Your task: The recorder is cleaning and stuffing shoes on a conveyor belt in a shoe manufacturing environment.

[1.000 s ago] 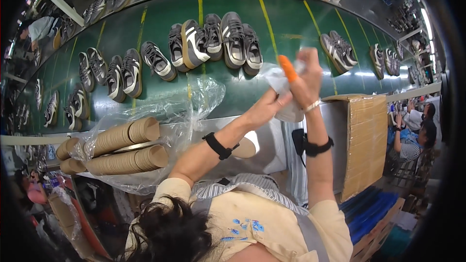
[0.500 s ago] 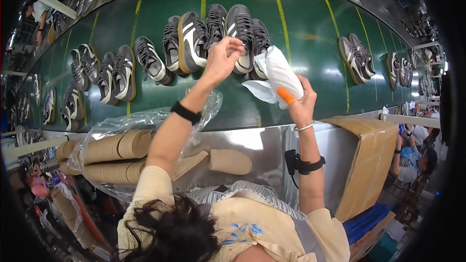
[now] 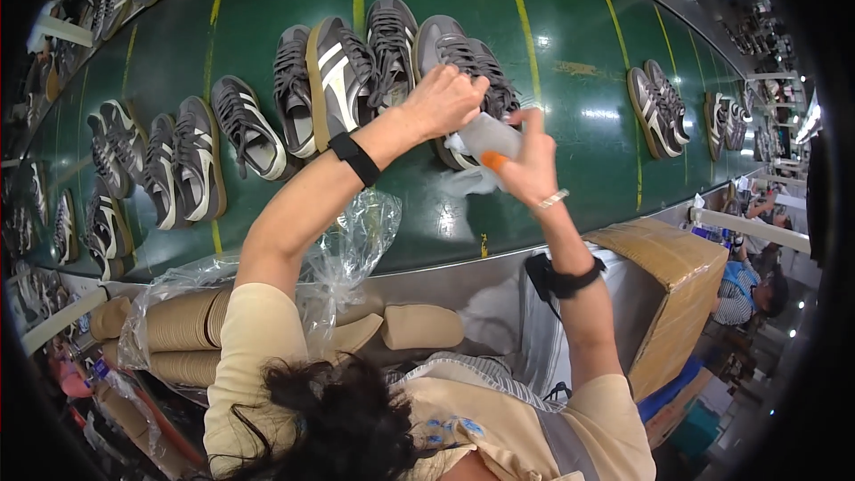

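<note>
Two hands (image 3: 445,100) work among many grey sneakers (image 3: 334,80) on one green belt (image 3: 552,44); one cardboard box (image 3: 672,289) alongside.

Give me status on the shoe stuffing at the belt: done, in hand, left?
Done: cannot tell; no shoe's inside shows. In hand: left hand is on the grey sneaker on the green belt; right hand presses pale paper at it. Left: sneakers along the belt wait, with cardboard inserts stacked below.

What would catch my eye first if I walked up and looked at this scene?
The green conveyor belt, lined with grey sneakers. At its middle the left hand rests on a grey sneaker, while the right hand holds crumpled white paper beside it. Lower left, brown paper cups lie in a clear plastic bag.
</note>
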The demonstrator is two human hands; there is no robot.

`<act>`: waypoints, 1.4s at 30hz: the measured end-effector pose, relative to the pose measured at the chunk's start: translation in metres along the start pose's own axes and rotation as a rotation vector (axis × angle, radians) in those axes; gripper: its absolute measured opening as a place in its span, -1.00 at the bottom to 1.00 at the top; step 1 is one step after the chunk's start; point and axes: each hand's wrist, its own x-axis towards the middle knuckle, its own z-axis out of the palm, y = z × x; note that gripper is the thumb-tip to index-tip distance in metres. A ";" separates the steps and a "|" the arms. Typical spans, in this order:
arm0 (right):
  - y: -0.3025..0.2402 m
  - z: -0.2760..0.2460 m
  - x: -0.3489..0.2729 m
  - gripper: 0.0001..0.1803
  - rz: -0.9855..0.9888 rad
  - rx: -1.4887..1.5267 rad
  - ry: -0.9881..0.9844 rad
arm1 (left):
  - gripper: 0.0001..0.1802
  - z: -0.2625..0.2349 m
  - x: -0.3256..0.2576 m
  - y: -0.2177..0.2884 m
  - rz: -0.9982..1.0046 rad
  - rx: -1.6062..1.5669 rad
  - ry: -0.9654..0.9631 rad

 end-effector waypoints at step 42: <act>-0.202 0.239 -0.322 -0.88 -0.159 0.632 -0.976 | -0.40 -0.247 -0.489 0.198 -0.683 0.019 0.013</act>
